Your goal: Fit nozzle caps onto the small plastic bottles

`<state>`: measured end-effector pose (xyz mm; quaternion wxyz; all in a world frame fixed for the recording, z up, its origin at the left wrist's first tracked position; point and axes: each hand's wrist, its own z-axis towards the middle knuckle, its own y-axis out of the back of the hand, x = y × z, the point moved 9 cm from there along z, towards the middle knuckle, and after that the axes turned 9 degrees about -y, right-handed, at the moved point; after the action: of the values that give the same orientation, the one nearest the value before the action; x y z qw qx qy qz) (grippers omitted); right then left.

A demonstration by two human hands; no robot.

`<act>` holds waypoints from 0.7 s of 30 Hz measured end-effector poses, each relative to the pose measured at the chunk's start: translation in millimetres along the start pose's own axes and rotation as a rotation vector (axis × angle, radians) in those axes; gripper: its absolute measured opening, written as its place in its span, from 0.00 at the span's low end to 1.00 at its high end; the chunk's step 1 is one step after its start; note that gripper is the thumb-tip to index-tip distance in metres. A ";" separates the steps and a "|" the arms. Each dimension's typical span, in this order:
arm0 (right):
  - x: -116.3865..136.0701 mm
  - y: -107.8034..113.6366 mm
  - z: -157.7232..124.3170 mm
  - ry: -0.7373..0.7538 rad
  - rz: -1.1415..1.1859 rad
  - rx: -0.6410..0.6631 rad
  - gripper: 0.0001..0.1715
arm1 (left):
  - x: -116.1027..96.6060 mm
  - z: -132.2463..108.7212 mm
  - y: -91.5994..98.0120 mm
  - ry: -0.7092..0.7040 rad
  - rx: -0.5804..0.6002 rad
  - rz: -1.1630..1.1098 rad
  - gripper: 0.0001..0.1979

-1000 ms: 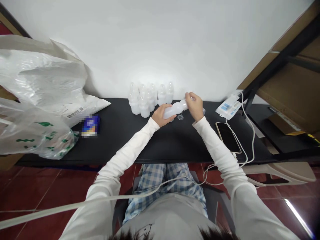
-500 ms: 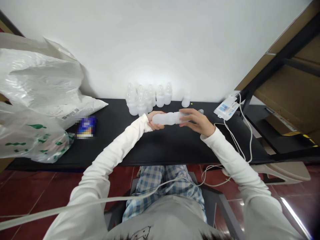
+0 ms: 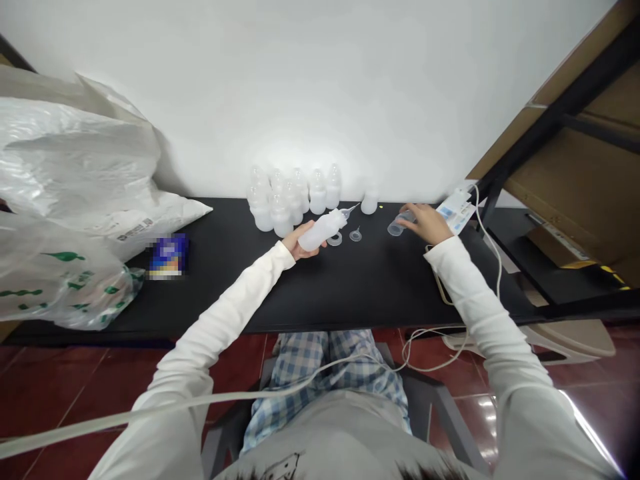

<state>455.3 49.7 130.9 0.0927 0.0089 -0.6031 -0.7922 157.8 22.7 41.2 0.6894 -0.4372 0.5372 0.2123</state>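
Note:
My left hand (image 3: 297,239) is closed round a translucent white squeeze bottle (image 3: 323,229), held tilted with its thin nozzle pointing up and right. Out to the right, my right hand (image 3: 425,223) closes its fingers on a small clear cap or cup (image 3: 397,226) lying on the black table (image 3: 350,280). Between my hands lie a clear ring (image 3: 335,239) and a small clear funnel-shaped piece (image 3: 355,235). Several similar white bottles (image 3: 293,193) stand in a cluster against the wall, and one short bottle (image 3: 369,202) stands apart.
Big plastic bags (image 3: 75,200) fill the table's left end, with a blue packet (image 3: 167,254) beside them. A white device with cables (image 3: 457,208) sits at the right end. Black shelving with cardboard (image 3: 575,173) stands to the right. A white cord (image 3: 250,393) crosses my lap.
My right hand let go of the bottle and moved right to the small clear cap. My left hand now holds the bottle alone, tilted, closer to the bottle cluster.

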 end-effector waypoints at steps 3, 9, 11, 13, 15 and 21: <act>-6.8 -34.9 -1.1 -0.057 -0.096 0.123 0.22 | -12.8 0.6 2.5 -0.192 -0.111 0.228 0.35; 37.6 19.5 -5.7 -0.062 0.289 -0.238 0.33 | -62.4 -13.5 -34.3 -0.714 -0.263 1.137 0.24; 65.8 30.6 -6.0 -0.023 0.453 -0.236 0.38 | -68.9 -12.1 -56.9 -0.840 -0.259 1.387 0.19; 92.6 24.8 -2.0 -0.011 0.457 -0.126 0.40 | -71.9 -8.1 -75.3 -0.941 -0.239 1.499 0.18; 102.6 18.3 2.9 -0.076 0.445 -0.102 0.42 | -75.8 -4.6 -86.5 -1.000 -0.238 1.494 0.20; 93.2 16.2 5.4 -0.209 0.352 -0.335 0.43 | -93.2 6.1 -85.5 -0.803 -0.300 1.073 0.28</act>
<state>365.2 36.1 157.0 0.1664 -0.1933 -0.4622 -0.8493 195.4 -0.8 159.7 0.5665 -0.0889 0.3469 0.7422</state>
